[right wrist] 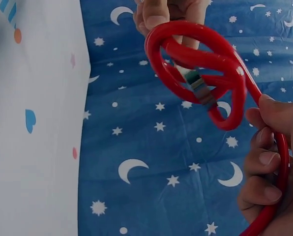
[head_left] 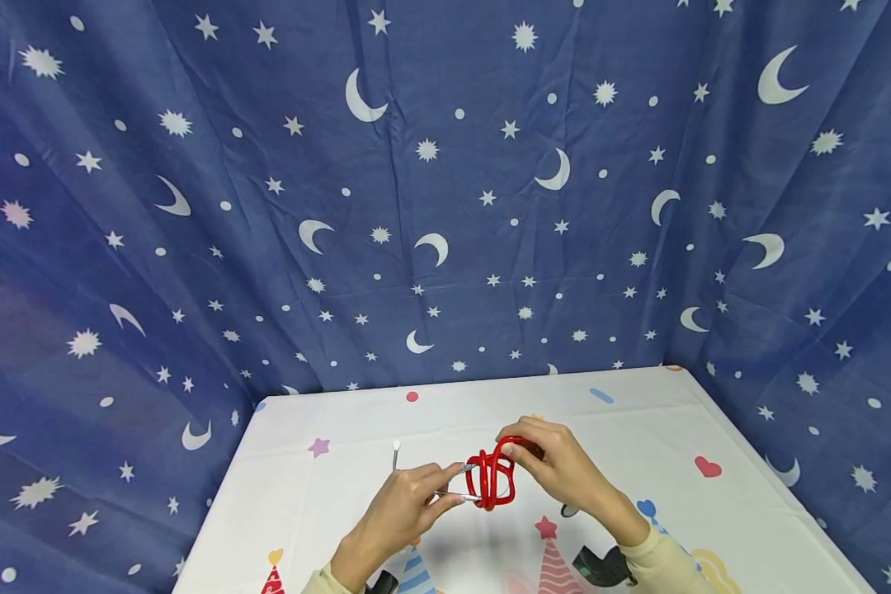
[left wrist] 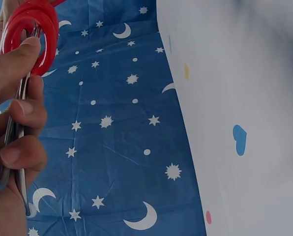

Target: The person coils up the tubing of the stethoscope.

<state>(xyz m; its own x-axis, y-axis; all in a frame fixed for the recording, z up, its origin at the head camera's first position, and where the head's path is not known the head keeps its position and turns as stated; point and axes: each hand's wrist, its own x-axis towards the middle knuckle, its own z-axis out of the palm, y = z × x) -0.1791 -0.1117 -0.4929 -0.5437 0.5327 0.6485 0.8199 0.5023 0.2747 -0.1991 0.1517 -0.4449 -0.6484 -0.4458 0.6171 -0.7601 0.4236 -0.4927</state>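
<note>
A stethoscope with red tubing (head_left: 487, 483) is held up above the table between both hands. My left hand (head_left: 404, 503) grips its metal ear tubes (left wrist: 22, 91); a white ear tip (head_left: 397, 445) sticks up behind that hand. Several loops of the tubing lie wound around the metal part, as the right wrist view shows at close range. In my right hand (head_left: 564, 466), fingers and thumb pinch a stretch of tubing (right wrist: 282, 162) at the right of the coil. A round chestpiece (head_left: 568, 511) hangs below the right hand, partly hidden.
A table with a white printed cloth (head_left: 356, 429) lies beneath the hands. Blue curtains (head_left: 475, 272) with moons and stars stand behind it and at both sides. Dark wrist-camera mounts (head_left: 601, 567) show near the sleeves.
</note>
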